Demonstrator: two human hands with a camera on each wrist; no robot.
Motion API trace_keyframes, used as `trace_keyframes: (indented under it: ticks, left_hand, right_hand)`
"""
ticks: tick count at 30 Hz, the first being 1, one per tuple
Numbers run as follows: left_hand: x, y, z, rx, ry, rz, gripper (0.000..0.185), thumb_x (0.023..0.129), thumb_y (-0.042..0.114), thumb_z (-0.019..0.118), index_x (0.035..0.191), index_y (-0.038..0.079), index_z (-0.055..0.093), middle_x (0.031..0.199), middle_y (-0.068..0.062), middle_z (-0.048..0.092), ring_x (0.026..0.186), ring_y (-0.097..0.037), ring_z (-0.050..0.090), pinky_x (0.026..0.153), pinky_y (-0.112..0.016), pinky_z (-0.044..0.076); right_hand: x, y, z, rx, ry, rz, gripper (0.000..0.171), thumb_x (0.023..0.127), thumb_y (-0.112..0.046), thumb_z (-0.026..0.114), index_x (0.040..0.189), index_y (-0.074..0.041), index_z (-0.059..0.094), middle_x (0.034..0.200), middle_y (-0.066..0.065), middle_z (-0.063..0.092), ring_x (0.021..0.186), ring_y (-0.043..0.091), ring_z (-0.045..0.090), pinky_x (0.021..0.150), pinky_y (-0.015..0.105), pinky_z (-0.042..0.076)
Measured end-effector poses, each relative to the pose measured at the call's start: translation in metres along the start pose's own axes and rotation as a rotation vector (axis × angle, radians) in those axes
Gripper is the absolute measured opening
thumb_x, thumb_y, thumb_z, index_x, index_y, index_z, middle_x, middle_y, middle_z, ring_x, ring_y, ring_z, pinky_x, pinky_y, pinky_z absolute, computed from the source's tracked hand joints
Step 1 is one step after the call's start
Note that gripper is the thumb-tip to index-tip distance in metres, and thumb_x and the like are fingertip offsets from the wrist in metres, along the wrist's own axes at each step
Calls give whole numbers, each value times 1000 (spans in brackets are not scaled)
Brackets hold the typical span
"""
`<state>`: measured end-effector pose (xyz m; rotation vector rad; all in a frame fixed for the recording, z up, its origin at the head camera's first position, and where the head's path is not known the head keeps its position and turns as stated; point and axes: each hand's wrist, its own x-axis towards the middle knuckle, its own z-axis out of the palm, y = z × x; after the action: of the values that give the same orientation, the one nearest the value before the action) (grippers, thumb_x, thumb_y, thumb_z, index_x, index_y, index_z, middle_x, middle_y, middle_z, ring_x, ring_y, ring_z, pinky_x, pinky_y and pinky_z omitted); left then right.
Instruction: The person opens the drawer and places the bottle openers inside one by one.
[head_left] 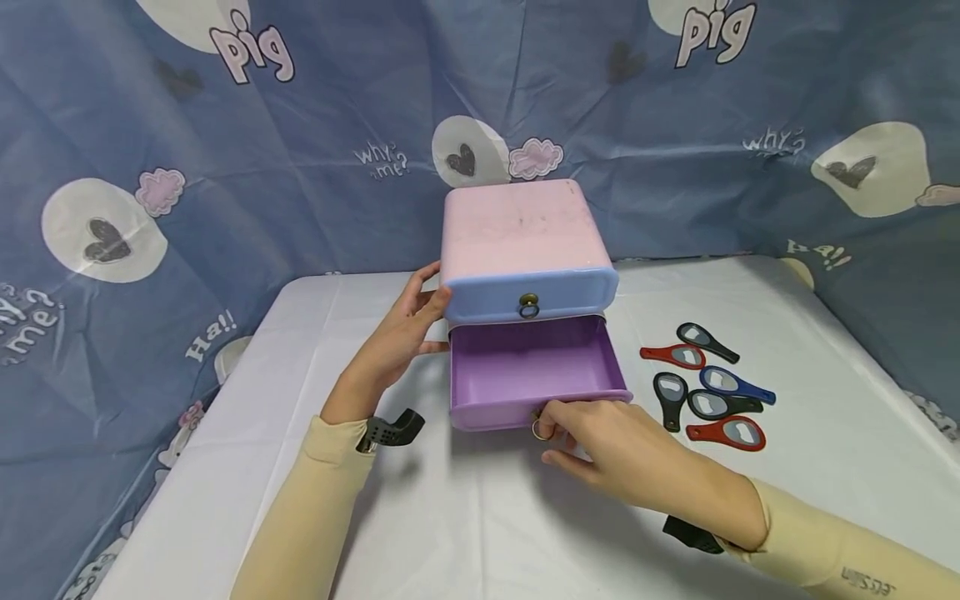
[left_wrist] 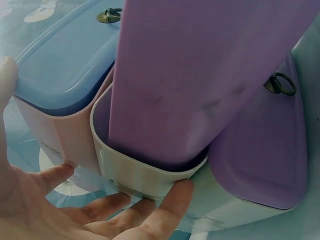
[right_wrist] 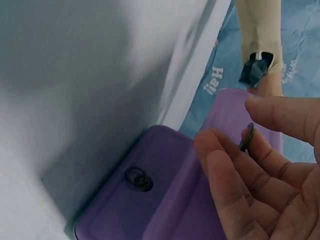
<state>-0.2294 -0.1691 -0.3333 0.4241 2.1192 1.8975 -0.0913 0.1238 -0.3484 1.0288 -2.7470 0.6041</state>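
Observation:
A small drawer cabinet [head_left: 517,225] with a pink top stands at the middle of the white table [head_left: 247,467]. Its blue upper drawer [head_left: 487,298] is closed. The purple drawer [head_left: 525,367] under it is pulled out and holds nothing. My left hand [head_left: 431,287] lies with straight fingers [left_wrist: 165,205] against the cabinet's left side [left_wrist: 145,175]. My right hand [head_left: 551,433] pinches the open drawer's ring pull [right_wrist: 246,137] between thumb and fingers. In the wrist views, a second purple drawer front [right_wrist: 115,200] with its own ring sits closed below.
Several flat handled tools [head_left: 708,387] in red, black and blue lie on the table to the right of the cabinet. A blue printed cloth [head_left: 187,125] hangs behind and at both sides of the table.

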Motion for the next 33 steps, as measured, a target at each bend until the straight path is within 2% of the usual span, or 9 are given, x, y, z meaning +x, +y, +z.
trace_keyframes:
  ticks: [6,14,18,23,26,30,33]
  left_hand:
    - [1,0,0,11,-10,11,93,97,73,62,170,37,18,166,-17,33,152,-38,42,109,-71,50]
    - [4,-2,4,12,-20,6,93,97,73,62,170,37,18,166,-17,34,152,-37,42,109,-71,51]
    - [1,-3,2,19,-10,-3,90,99,71,60,170,37,17,166,-17,33,154,-37,41,109,-71,50]
    - [-1,-3,-1,33,4,1,87,101,69,59,170,37,18,166,-17,34,153,-37,42,108,-72,51]
    - [0,-2,-2,35,-1,1,87,100,69,59,170,37,18,166,-17,34,153,-37,41,108,-72,51]
    - [0,-2,-2,33,-5,2,88,100,70,60,170,37,18,166,-17,33,154,-37,40,108,-73,50]
    - [0,-3,-1,27,-6,4,88,100,70,60,170,37,18,166,-17,33,154,-37,40,109,-73,49]
  right_hand:
    - [-12,-3,0,-20,-30,3,21,93,-30,87,103,-30,68,92,-19,72,81,-4,66,66,22,54]
    - [-19,-2,2,-26,-64,3,20,95,-32,85,110,-30,72,94,-18,73,81,-6,61,64,22,51]
    - [-21,-1,-1,22,-84,-11,18,98,-34,82,113,-29,75,93,-20,70,81,-7,59,66,20,50]
    - [-26,10,-24,215,-150,24,11,103,-37,76,112,-31,76,95,-24,70,86,-8,62,68,18,56]
    - [-33,22,-44,301,-156,56,11,105,-37,74,112,-29,77,97,-23,73,88,-7,66,70,20,60]
    - [-41,38,-70,283,-67,93,7,102,-29,77,109,-31,77,93,-23,73,80,-4,67,67,22,60]
    - [-47,55,-88,229,11,150,14,99,-24,81,106,-35,77,92,-23,74,74,-2,66,65,22,58]
